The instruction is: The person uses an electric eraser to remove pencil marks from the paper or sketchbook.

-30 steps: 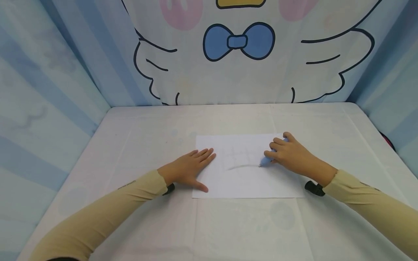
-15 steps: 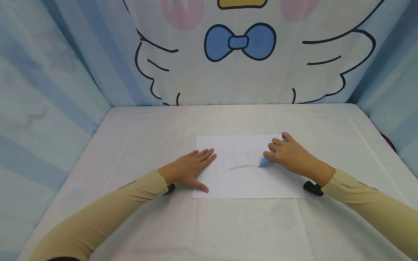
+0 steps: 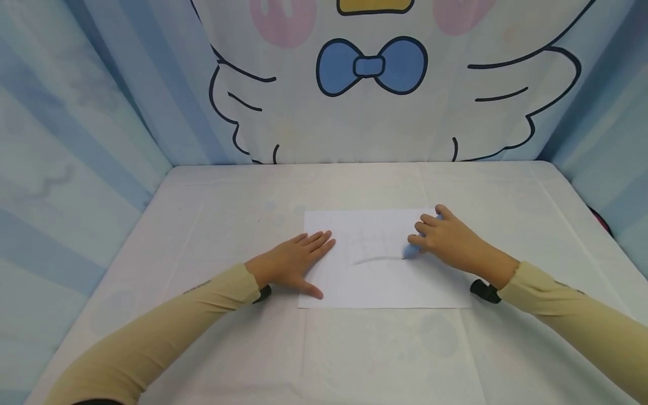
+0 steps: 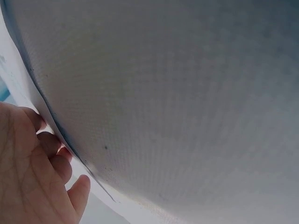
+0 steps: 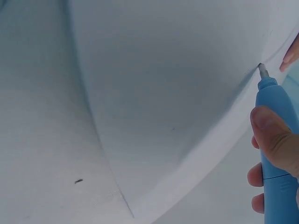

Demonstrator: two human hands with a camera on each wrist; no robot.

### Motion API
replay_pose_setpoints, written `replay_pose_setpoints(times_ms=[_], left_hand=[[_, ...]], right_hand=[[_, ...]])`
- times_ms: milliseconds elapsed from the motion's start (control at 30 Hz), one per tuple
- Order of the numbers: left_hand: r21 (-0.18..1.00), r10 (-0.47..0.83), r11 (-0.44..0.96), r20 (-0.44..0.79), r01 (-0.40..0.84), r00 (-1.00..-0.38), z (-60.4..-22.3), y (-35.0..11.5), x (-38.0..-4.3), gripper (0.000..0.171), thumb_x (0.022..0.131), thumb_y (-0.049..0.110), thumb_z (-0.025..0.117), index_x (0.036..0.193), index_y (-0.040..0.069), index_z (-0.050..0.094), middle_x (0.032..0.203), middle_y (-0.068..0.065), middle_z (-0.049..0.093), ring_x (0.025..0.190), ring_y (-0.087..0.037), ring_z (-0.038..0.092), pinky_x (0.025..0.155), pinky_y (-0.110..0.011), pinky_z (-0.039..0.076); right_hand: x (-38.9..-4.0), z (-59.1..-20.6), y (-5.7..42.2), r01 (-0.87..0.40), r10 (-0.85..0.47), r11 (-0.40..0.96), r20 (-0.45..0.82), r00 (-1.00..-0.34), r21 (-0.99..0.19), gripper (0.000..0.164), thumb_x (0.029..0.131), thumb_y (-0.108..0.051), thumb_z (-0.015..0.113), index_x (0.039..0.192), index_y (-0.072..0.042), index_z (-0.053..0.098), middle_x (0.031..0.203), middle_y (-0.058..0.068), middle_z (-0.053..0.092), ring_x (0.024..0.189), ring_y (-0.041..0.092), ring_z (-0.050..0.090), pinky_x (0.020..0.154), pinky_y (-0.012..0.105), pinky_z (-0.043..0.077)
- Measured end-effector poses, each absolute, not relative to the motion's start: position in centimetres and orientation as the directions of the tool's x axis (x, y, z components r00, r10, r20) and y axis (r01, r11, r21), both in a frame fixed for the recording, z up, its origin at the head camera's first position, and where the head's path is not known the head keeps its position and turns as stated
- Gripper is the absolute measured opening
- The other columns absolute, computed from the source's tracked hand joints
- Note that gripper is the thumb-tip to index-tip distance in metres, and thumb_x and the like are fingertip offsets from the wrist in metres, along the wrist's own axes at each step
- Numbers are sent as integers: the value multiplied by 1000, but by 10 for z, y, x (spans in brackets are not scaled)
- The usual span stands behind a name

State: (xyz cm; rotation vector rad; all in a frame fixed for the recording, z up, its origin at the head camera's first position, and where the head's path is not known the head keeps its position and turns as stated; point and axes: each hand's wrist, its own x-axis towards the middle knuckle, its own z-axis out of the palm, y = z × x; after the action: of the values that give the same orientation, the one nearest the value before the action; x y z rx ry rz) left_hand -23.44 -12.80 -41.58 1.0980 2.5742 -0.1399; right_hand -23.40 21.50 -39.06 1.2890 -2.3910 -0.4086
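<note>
A sheet of white paper point(image 3: 374, 287) lies on the cloth-covered table, with faint grey strokes and a darker curved pencil line point(image 3: 376, 259) near its middle. My left hand point(image 3: 296, 261) rests on the paper's left edge, fingers straight and thumb spread. In my right hand point(image 3: 448, 239) I grip a blue electric eraser point(image 5: 276, 105), thick-bodied with a narrow metal nose. Its dark tip touches the paper at the right end of the curved line. In the right wrist view the thumb presses along the eraser's side. The left wrist view shows the left palm beside the paper's edge.
A pale cloth covers the table point(image 3: 233, 197). Behind it hangs a printed curtain point(image 3: 369, 124) with a blue bow tie, and blue striped curtains point(image 3: 66, 169) stand at both sides. A small dark speck point(image 5: 78, 181) lies on the cloth beside the paper.
The eraser's tip shifts only slightly near the right end of the line. My left hand stays in place on the paper.
</note>
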Motion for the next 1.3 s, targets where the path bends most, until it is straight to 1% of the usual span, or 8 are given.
replay_pose_setpoints(times_ms=[200,400,600,933,1133,1300], left_hand=[[42,676,703,-351,710,-648,-413,-127,-234,114,72,79,52,152,15,2,160,-3,-2,148,-21,3,120,-42,11],[46,677,703,-348,709,-649,-412,-127,-234,114,72,79,52,152,16,2,160,-2,-2,148,-20,3,120,-42,11],[57,681,701,-349,711,-643,-411,-127,-233,113,72,78,53,152,15,3,160,-3,-2,148,-21,3,120,-42,11],[44,673,705,-354,707,-649,-411,-126,-233,114,72,78,53,152,16,2,160,-2,-2,148,-20,3,120,-41,11],[42,666,711,-358,702,-654,-411,-125,-232,114,72,78,53,152,16,2,160,-2,-2,148,-20,2,120,-42,11],[46,665,712,-362,700,-653,-411,-126,-232,114,72,78,54,152,16,2,160,-2,-2,148,-20,3,120,-42,11]], right_hand=[[-236,-391,215,-730,-848,528,217,-484,434,35,64,-28,81,87,-14,59,81,4,63,81,20,51,80,46,41],[-238,-390,212,-729,-852,518,194,-486,447,34,66,-31,79,90,-15,59,83,4,64,83,20,52,82,46,42],[-239,-390,211,-732,-856,512,198,-477,449,35,66,-29,80,88,-14,58,82,5,63,82,21,51,80,46,41],[-240,-390,210,-732,-850,521,188,-492,439,34,66,-27,81,88,-14,59,84,5,64,84,22,53,83,49,43],[-238,-388,209,-738,-859,506,184,-478,447,35,65,-28,82,89,-14,60,83,5,64,83,21,53,82,47,43],[-237,-387,209,-718,-846,526,189,-499,457,36,66,-28,81,90,-14,59,85,5,64,83,22,53,81,47,42]])
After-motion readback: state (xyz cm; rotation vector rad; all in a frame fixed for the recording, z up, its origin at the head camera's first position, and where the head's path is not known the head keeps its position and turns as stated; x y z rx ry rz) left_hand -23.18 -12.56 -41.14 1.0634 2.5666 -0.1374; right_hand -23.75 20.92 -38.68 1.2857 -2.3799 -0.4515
